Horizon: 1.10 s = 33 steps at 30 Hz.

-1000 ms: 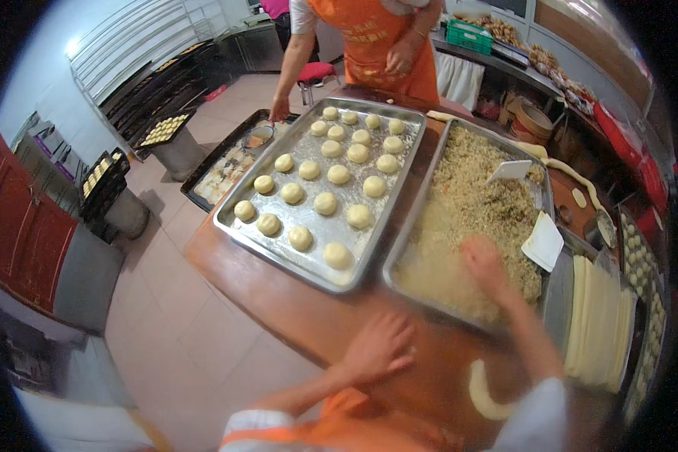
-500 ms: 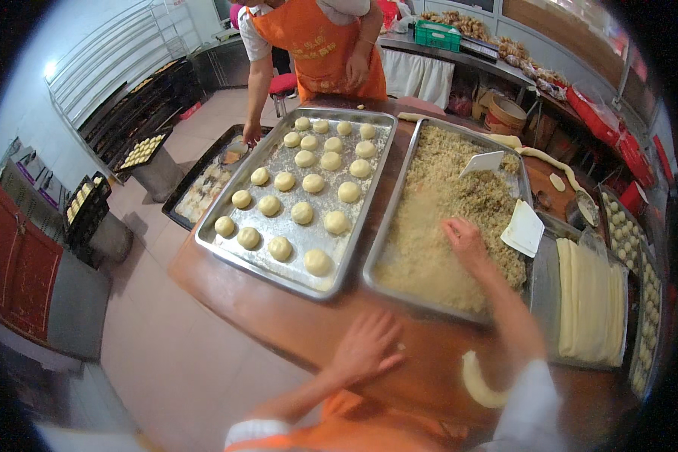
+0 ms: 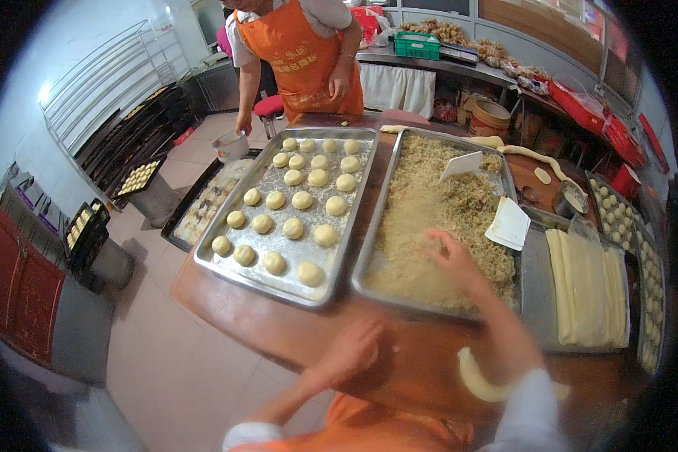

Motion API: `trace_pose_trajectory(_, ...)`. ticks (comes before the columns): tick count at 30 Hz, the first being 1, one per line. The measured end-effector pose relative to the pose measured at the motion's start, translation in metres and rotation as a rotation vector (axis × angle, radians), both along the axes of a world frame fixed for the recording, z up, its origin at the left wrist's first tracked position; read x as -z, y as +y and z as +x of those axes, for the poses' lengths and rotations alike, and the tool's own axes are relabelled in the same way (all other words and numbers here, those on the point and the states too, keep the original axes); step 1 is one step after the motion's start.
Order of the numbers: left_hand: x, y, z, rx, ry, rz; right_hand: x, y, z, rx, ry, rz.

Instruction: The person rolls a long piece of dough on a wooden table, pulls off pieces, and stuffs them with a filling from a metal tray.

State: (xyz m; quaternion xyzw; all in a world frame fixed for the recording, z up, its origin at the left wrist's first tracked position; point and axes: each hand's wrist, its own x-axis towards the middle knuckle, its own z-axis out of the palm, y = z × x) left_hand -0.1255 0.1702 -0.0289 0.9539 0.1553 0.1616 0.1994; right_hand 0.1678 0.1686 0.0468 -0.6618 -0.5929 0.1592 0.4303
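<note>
Now the right hand [image 3: 452,260] has reached deeper into the crumbly filling [image 3: 429,218].

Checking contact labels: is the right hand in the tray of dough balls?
No, the right hand reaches into the tray of crumbly filling, beside the tray of dough balls.

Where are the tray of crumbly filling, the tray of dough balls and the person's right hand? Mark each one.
tray of crumbly filling [image 3: 369,282]: head view, bare near-left corner.
tray of dough balls [image 3: 309,295]: head view, near rim.
right hand [image 3: 453,260]: head view, back of hand.
</note>
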Motion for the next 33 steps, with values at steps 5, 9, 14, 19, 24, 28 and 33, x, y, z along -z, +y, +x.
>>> trace_pose_trajectory(5, -0.036, -0.003, -0.002, 0.091, 0.292, 0.369, -0.01, -0.021, 0.012, 0.031, -0.649, 0.139)
trace_pose_trajectory(9, -0.051, 0.013, 0.002, 0.112, 0.335, 0.147, 0.001, -0.025, 0.016, 0.035, -0.461, -0.063)
trace_pose_trajectory(14, -0.1, 0.014, 0.003, 0.25, 0.022, -0.383, 0.014, -0.016, 0.014, 0.055, -0.591, -0.076)
trace_pose_trajectory(19, -0.073, -0.017, 0.015, 0.265, -0.471, -1.974, 0.049, 0.014, 0.046, -0.001, -0.937, 0.02)
trace_pose_trajectory(24, -0.059, -0.02, 0.04, 0.101, -0.754, -2.386, 0.029, 0.013, 0.037, 0.183, -0.358, 0.023)
trace_pose_trajectory(28, -0.065, -0.019, 0.055, 0.097, -0.782, -2.47, 0.0, -0.004, 0.043, 0.33, 0.088, -0.103)
trace_pose_trajectory(33, -0.067, -0.018, 0.063, 0.085, -0.793, -2.065, -0.012, -0.004, 0.036, 0.287, 0.089, 0.05)
